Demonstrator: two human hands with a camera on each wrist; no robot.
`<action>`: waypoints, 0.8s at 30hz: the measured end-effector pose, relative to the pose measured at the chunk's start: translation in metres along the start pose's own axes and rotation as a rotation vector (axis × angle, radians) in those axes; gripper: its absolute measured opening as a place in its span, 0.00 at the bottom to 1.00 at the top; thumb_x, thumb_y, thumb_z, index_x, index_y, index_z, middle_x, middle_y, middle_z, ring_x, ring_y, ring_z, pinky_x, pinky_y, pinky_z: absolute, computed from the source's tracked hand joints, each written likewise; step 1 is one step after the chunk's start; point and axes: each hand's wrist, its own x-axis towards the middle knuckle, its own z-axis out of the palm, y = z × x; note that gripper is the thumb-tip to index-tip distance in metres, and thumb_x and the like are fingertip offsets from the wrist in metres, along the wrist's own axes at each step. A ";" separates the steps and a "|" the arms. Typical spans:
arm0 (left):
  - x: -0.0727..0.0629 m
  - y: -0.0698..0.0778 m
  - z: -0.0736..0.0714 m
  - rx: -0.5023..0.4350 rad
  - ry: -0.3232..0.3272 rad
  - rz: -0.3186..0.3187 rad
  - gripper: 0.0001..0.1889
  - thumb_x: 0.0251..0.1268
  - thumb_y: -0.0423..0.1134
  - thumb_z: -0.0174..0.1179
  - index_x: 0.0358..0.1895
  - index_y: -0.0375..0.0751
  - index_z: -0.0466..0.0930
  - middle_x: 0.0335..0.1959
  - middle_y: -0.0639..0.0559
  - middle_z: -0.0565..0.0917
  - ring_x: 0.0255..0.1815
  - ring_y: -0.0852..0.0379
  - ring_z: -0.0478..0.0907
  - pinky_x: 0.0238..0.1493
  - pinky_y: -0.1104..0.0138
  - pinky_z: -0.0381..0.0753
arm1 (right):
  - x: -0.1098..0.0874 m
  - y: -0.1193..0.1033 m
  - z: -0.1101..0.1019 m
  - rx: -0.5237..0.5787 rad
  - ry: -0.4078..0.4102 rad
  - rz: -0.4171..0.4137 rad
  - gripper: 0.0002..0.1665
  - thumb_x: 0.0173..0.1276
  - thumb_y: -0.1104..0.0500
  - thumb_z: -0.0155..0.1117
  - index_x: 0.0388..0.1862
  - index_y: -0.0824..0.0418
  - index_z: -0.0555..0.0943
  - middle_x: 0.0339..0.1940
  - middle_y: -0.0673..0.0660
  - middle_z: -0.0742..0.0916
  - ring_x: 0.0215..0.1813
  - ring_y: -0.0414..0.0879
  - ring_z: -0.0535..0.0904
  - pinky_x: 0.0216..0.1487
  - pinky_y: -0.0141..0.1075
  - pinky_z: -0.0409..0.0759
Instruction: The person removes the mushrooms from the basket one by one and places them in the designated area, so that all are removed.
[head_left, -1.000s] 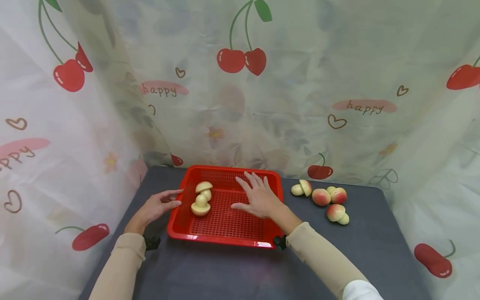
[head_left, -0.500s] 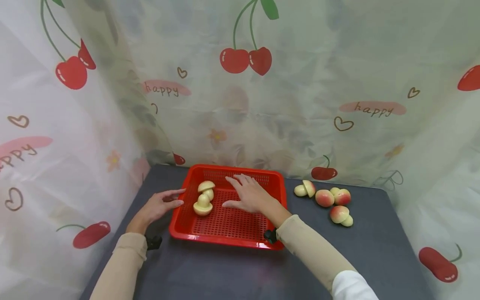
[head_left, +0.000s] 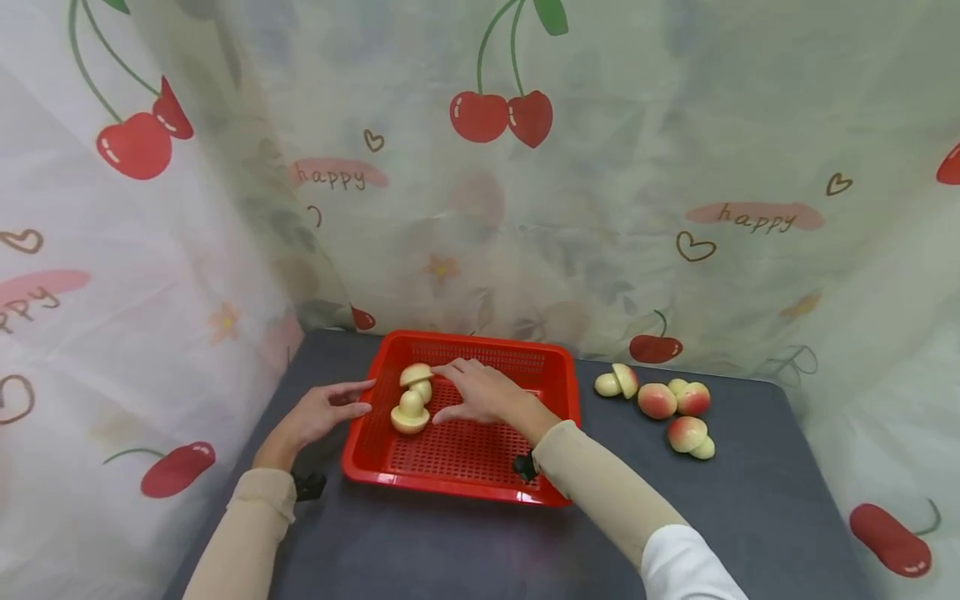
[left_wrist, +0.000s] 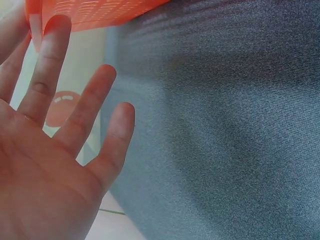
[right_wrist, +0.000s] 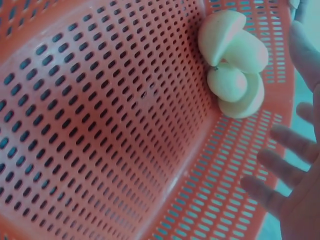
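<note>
Grip parted and loose on left hand (head_left: 315, 417) and right hand (head_left: 489, 396), nothing held

Behind everything hangs a cherry-printed sheet (head_left: 487, 233), meeting the far edge of the dark bench (head_left: 420, 550). Bench surface spreads along the near and right sides of the red basket (head_left: 457, 462), whose far rim sits close to the sheet. At its left rim, the left hand's thumb and finger come right up to the plastic; contact cannot be told. Across its right half reaches the right hand, tips just beside two cream mushrooms (head_left: 412, 414) at the basket's left end. Four red-capped mushrooms (head_left: 660, 403) lie grouped on the bench, right of the basket.

Only the left wrist view shows that palm and its straight fingers; the right wrist view shows the cream pair touching each other beside the slotted wall.
</note>
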 end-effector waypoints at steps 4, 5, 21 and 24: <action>-0.001 -0.003 0.001 0.004 0.014 0.008 0.32 0.64 0.57 0.69 0.71 0.58 0.75 0.64 0.42 0.83 0.65 0.44 0.80 0.67 0.46 0.79 | 0.013 -0.002 0.006 0.102 0.005 -0.035 0.49 0.63 0.29 0.68 0.78 0.48 0.67 0.73 0.51 0.76 0.74 0.50 0.72 0.75 0.47 0.73; -0.002 -0.003 0.001 0.004 0.017 0.007 0.32 0.64 0.56 0.69 0.71 0.58 0.75 0.64 0.42 0.83 0.65 0.45 0.80 0.67 0.47 0.80 | 0.016 -0.003 0.008 0.125 0.004 -0.044 0.48 0.63 0.31 0.69 0.77 0.49 0.68 0.73 0.51 0.76 0.73 0.50 0.72 0.74 0.46 0.74; -0.004 0.000 0.002 -0.005 0.003 -0.015 0.31 0.65 0.56 0.68 0.71 0.60 0.75 0.61 0.44 0.85 0.64 0.45 0.80 0.67 0.44 0.79 | 0.050 -0.007 0.019 0.290 -0.062 -0.012 0.40 0.64 0.40 0.73 0.71 0.54 0.76 0.68 0.53 0.81 0.68 0.48 0.76 0.73 0.43 0.74; -0.003 0.000 0.002 -0.011 0.002 -0.011 0.31 0.64 0.56 0.69 0.71 0.60 0.76 0.60 0.45 0.86 0.63 0.47 0.81 0.67 0.45 0.79 | 0.052 -0.006 0.023 0.338 -0.068 -0.009 0.39 0.63 0.42 0.75 0.71 0.54 0.77 0.65 0.52 0.83 0.64 0.47 0.78 0.70 0.42 0.77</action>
